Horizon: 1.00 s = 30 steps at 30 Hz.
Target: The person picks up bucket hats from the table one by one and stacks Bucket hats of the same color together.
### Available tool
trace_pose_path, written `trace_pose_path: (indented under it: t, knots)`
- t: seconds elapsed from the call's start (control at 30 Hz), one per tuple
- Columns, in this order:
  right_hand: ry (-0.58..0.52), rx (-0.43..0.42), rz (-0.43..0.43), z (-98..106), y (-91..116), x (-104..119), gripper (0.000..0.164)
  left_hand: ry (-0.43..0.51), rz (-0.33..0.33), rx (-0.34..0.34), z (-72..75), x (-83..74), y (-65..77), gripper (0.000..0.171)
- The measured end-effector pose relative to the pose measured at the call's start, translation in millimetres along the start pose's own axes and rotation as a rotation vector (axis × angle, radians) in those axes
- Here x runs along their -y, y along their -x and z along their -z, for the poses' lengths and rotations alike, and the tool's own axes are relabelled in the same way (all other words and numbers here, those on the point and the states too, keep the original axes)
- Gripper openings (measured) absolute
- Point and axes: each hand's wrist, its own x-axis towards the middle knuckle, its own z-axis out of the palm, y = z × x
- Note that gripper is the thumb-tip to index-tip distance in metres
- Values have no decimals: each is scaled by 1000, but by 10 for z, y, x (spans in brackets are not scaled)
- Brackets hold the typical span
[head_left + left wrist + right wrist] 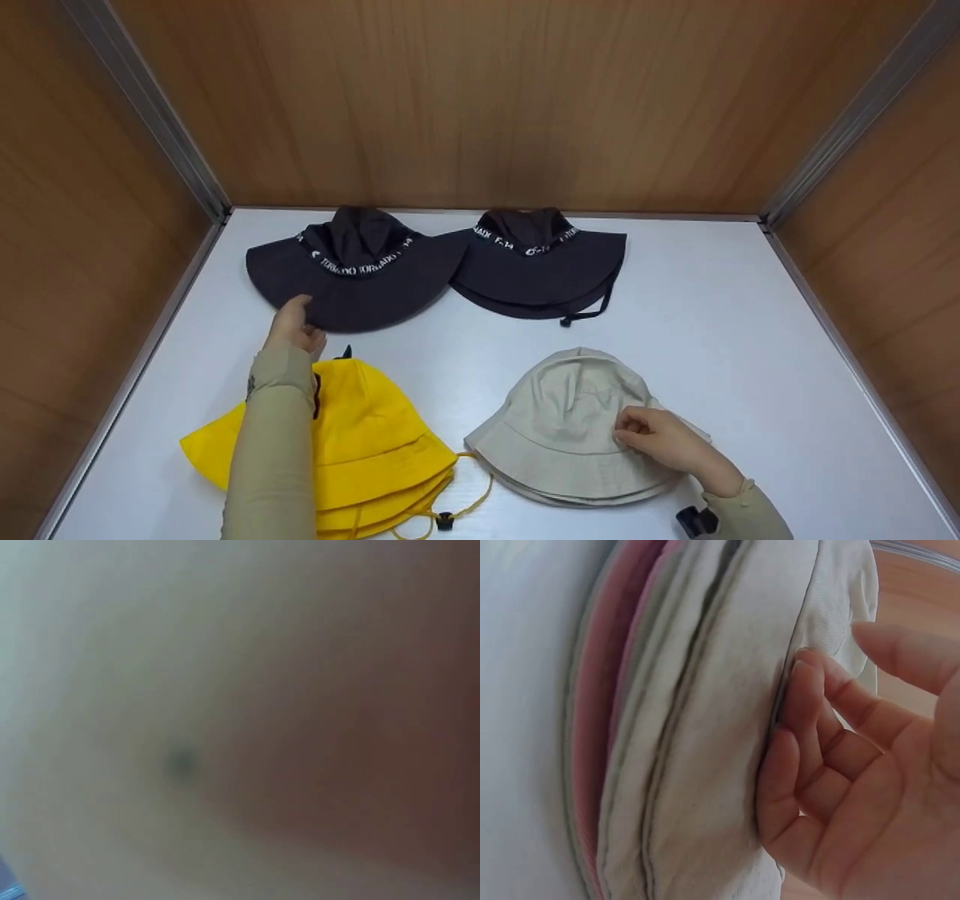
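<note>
In the head view my left hand [295, 327] pinches the front brim of a dark bucket hat [360, 300] with white lettering round its band. The thumb lies at the brim's edge, with the other fingers curled below. The left wrist view is a blur. My right hand [660, 439] rests against the crown of a beige bucket hat [562, 420], top of a stack. In the right wrist view its loosely bent fingers [787, 772] touch the fabric, and the thumb stands apart. Pink lining shows between the stacked beige brims [705, 712].
Another dark hat stack [532, 277] with a cord lies at the back, its left edge meeting the first. Yellow hats [375, 435] are stacked at front left, partly behind my left sleeve, with a yellow cord and black toggle [445, 520]. Wooden walls [480, 105] enclose the white table [735, 322].
</note>
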Motion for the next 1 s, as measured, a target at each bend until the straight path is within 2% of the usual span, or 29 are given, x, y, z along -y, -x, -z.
trace_pose_path:
  t: [0.13,0.23,0.3,0.37,0.47,0.53,0.63,0.7,0.83,1.0]
  knots:
    - [-11,-8,20,-5,5,-2,17,76,25,-25,14,19,-68,54]
    - [-5,-16,17,-9,11,0,16,64,32,-68,19,31,-132,56]
    - [3,-22,14,-14,14,-4,16,61,48,-69,24,34,-184,59]
    - [13,-27,9,-17,12,-13,16,109,61,-44,59,38,-305,61]
    - [13,-34,16,-18,9,-21,15,250,70,7,115,59,-507,61]
    - [15,-37,22,-17,5,-23,15,407,101,44,162,71,-644,57]
    - [12,-33,21,-17,5,-26,16,573,159,62,191,79,-746,49]
    - [17,-31,16,-19,6,-31,16,617,196,48,189,76,-733,46]
    - [24,-36,2,-23,8,-34,17,559,196,23,107,54,-525,51]
    - [30,-45,10,-34,6,-49,16,436,63,42,-53,52,-196,53]
